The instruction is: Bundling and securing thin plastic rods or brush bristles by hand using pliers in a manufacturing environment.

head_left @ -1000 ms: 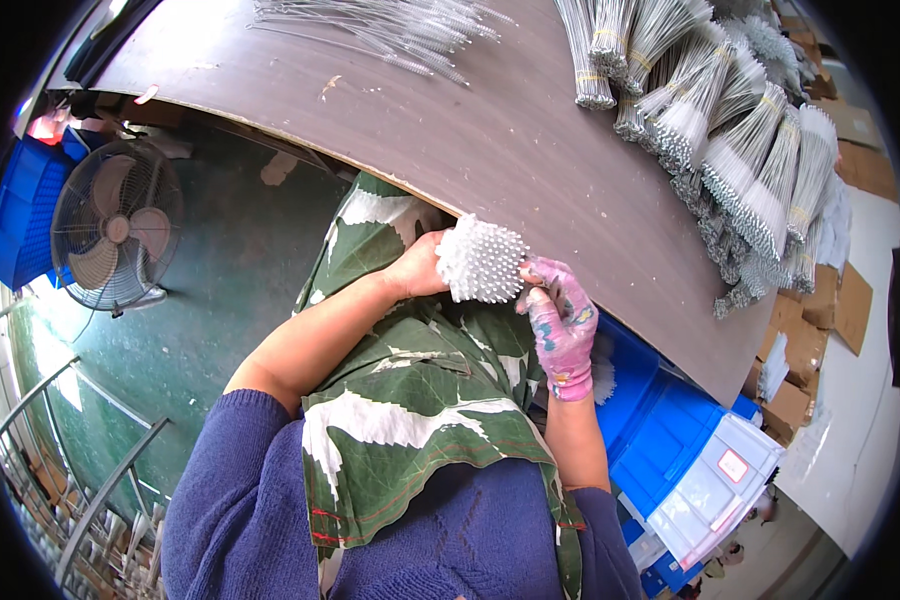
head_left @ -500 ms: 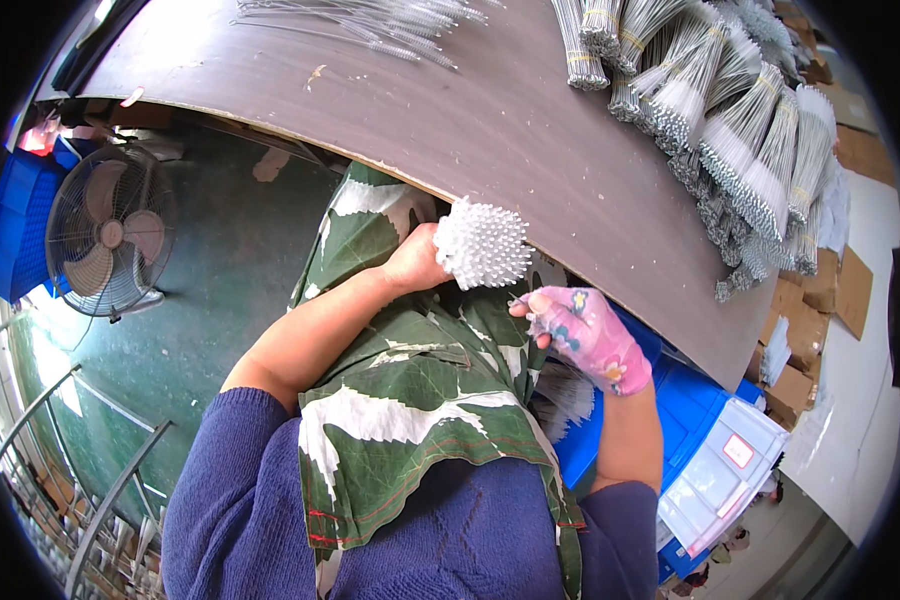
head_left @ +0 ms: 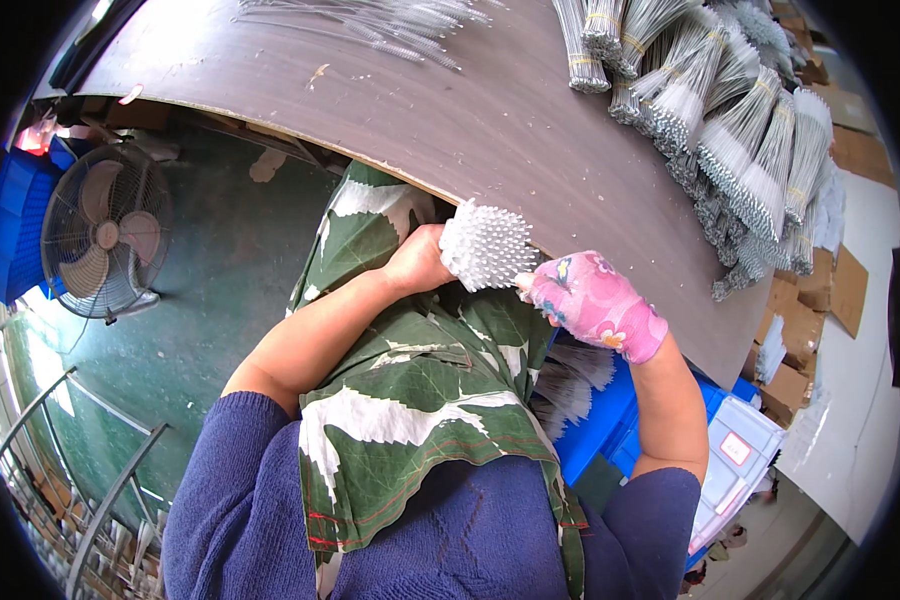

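Observation:
My left hand (head_left: 417,263) is wrapped round a bundle of thin wire brushes (head_left: 487,246), held at the near edge of the table. The white bristle tips face up in a dense round cluster. My right hand (head_left: 595,302), in a pink flowered fingerless glove, is closed in a pinch at the right side of this cluster. Its fingertips meet the outer tips; what lies between them is too small to make out. Beneath the right forearm, more brushes (head_left: 573,385) lie in a blue bin (head_left: 622,412). A green camouflage apron (head_left: 410,410) covers my lap.
Loose wire brushes (head_left: 380,25) lie on the brown table (head_left: 400,115) at the far left. Banded brush bundles (head_left: 735,140) are heaped at its right end. A floor fan (head_left: 107,235) stands left by blue crates (head_left: 15,225). Cardboard boxes (head_left: 795,335) sit right, metal rails (head_left: 110,500) lower left.
My right hand has moved up and left against the bundle's edge, its forearm swinging out to the right and showing more of the bin. The left hand keeps its hold, nearly still.

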Demonstrator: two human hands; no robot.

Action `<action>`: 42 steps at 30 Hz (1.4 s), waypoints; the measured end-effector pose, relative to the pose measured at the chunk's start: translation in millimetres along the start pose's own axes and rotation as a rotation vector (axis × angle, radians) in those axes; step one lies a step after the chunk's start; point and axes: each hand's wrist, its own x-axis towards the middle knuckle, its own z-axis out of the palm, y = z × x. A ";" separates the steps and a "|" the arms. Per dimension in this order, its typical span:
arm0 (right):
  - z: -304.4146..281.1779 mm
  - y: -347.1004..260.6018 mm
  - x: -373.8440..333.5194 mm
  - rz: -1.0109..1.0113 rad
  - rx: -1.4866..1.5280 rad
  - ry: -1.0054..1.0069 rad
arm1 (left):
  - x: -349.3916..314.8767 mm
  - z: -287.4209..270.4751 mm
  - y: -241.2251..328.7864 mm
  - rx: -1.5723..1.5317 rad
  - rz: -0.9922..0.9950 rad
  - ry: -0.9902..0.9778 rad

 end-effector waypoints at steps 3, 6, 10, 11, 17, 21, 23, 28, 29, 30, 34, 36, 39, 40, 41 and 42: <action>-2.3 -3.3 1.4 -0.078 -0.150 0.021 | 0.8 -0.2 -0.7 0.013 0.029 -0.020; -6.8 -12.5 1.8 -0.046 -0.264 -0.005 | 1.0 -1.6 4.5 -0.008 -0.021 -0.025; -5.5 -13.5 2.7 -0.012 -0.391 -0.010 | 0.5 -2.2 3.5 -0.027 -0.009 -0.025; -5.9 -13.1 2.4 -0.012 -0.392 -0.011 | 0.5 -2.9 4.7 -0.030 -0.013 -0.026; -9.3 -5.3 0.0 -0.035 -0.088 -0.018 | 1.3 -3.4 6.0 0.006 -0.007 -0.044; -9.7 -9.1 2.0 -0.016 -0.117 -0.067 | 0.2 -1.6 3.2 0.001 -0.004 -0.034; -9.1 -8.9 4.2 -0.030 -0.129 -0.069 | -1.1 -3.4 7.0 -0.022 -0.022 -0.032; -10.1 -15.6 4.2 -0.074 -0.281 -0.066 | 0.6 -4.5 14.0 -0.060 -0.042 -0.036; -9.6 -16.9 4.9 -0.076 -0.280 -0.067 | 1.0 -5.0 15.5 -0.056 -0.044 -0.034; -8.9 -18.4 6.0 -0.063 -0.329 -0.062 | 1.0 -5.5 16.3 -0.053 -0.046 -0.031; -6.2 -18.8 8.0 -0.047 -0.491 -0.027 | 0.9 -6.9 17.3 -0.062 -0.059 -0.030; -8.0 -10.7 6.7 -0.078 -0.344 -0.022 | 0.9 -9.5 21.9 -0.064 -0.100 -0.041; -13.9 -11.0 -4.3 -0.028 -0.076 -0.034 | 0.3 -10.2 21.6 -0.084 -0.123 -0.054; -15.9 -12.0 -8.6 0.053 0.047 -0.051 | 0.0 -10.1 20.4 -0.082 -0.120 -0.045; -15.2 -3.6 -8.8 0.065 0.143 -0.059 | -0.5 -9.1 18.4 -0.113 -0.130 -0.044; -13.9 -1.0 -11.0 0.062 0.139 -0.058 | -1.2 -7.4 17.2 -0.146 -0.139 -0.046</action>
